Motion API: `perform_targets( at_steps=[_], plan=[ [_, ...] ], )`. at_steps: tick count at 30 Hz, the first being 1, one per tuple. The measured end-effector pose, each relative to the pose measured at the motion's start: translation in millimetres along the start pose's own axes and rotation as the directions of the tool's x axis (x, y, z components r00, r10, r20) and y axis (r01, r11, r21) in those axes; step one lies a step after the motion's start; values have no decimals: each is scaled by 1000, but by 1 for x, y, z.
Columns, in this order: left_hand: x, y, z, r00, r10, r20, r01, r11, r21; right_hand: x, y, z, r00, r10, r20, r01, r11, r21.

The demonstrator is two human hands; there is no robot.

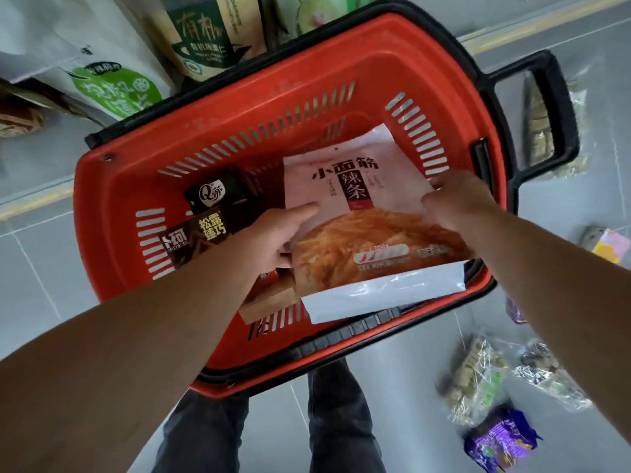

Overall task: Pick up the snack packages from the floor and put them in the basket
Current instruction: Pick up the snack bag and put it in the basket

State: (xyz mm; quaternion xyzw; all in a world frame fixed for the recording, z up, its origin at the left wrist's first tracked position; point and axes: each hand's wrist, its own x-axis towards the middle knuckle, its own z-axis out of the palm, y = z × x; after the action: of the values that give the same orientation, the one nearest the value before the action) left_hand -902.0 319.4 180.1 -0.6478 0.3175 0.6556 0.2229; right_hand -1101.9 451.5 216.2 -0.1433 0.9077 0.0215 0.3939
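- Head view: both hands are holding a large pink-and-white snack bag [368,213] flat over the right half of the red basket [112,213], its near white edge hanging above the basket's near rim.
- The left hand [273,240] is grasping the bag's left edge, thumb lying on top and fingers underneath; the right hand [454,203] is clasping the right edge, fingers curled over it.
- The bag is looking light, soft and puffy, with a slick film that could slide; the sealed side edges are judged the surest places for a grip.
- Two dark packets [205,216] are already lying in the basket's left part.
- More packages, clear-wrapped [478,380] and purple [502,442], are waiting on the floor [41,268] at near right.
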Motion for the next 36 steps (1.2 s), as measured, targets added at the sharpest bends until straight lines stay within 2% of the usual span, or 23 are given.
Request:
perform_targets(
  at_steps=[4, 7, 11, 12, 14, 16, 17, 18, 21, 23, 27, 30, 33, 36],
  plan=[
    [9, -14, 2, 997, 72, 25, -68, 989, -131, 0, -2, 3, 996, -83, -36, 88, 982, 165],
    [13, -19, 9, 979, 205, 5, -200, 961, -189, 8, -8, 4, 980, -187, -66, 194, 972, 135],
    [18, -27, 27, 972, 235, -31, -234, 935, -265, 17, -16, 5, 946, -273, -176, 289, 954, 73],
    [20, -27, 31, 969, 236, -76, -247, 945, -214, 16, -17, 5, 929, -309, -202, 320, 947, 27],
    [18, -23, 37, 926, 318, -203, -321, 947, 17, 9, -17, 9, 891, -404, -209, 404, 914, -45],
    [18, -22, 37, 813, 505, -290, -446, 860, 248, -1, -12, 18, 859, -490, -147, 486, 872, -63],
    [17, -21, 35, 773, 583, -248, -502, 802, 323, -7, -9, 24, 852, -512, -105, 507, 859, -74],
    [17, -23, 32, 762, 627, -164, -530, 748, 399, -9, -4, 30, 853, -518, -57, 513, 854, -89],
    [23, -35, 29, 800, 579, 157, -538, 577, 615, -9, 11, 55, 887, -451, 97, 461, 870, -175],
    [29, -39, 33, 824, 527, 209, -519, 553, 652, -4, 19, 69, 900, -396, 181, 431, 871, -237],
    [36, -33, 39, 863, 480, 157, -435, 549, 714, 4, 23, 86, 892, -338, 301, 410, 886, -218],
    [32, -26, 35, 859, 491, 146, -401, 467, 788, 7, 22, 91, 900, -338, 277, 396, 898, -193],
    [19, -25, 24, 794, 594, 127, -435, 410, 802, -5, 18, 90, 909, -351, 226, 391, 905, -167],
    [0, -26, 13, 771, 628, 106, -424, 382, 821, -23, 13, 85, 919, -362, 153, 381, 918, -114]
  ],
)
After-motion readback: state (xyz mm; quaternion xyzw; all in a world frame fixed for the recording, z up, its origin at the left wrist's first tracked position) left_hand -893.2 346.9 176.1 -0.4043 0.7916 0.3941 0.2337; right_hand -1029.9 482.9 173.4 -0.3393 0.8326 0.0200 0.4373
